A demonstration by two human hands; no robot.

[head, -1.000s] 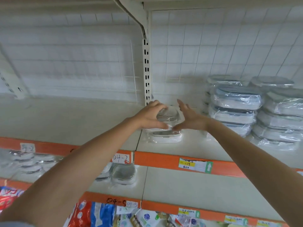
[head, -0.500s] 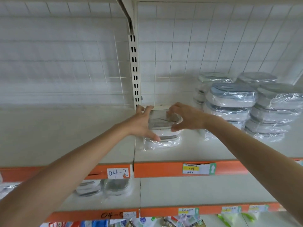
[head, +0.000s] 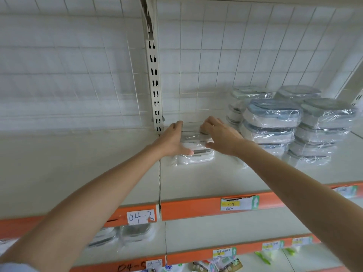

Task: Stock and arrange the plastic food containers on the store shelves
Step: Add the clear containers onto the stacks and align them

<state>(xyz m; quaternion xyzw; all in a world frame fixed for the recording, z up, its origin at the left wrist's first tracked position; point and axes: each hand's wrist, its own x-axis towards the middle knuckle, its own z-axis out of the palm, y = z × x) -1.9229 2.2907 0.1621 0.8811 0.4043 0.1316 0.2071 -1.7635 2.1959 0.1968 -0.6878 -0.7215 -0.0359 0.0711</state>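
A clear plastic-wrapped food container (head: 191, 137) rests on top of another wrapped container (head: 196, 157) on the white shelf (head: 98, 173), close to the back grid. My left hand (head: 172, 141) grips the top container's left side, thumb along its front. My right hand (head: 220, 135) holds its right side with the fingers curled over the lid. Both hands hide much of the container.
Stacks of wrapped grey-lidded containers (head: 275, 124) fill the shelf to the right, several high. A slotted white upright (head: 155, 89) stands behind the hands. Orange shelf edges carry price labels (head: 238, 203). More containers (head: 135, 232) lie on the shelf below.
Both hands carried the top container further back along the shelf and lower onto the bottom one. The camera view rose and shifted left.
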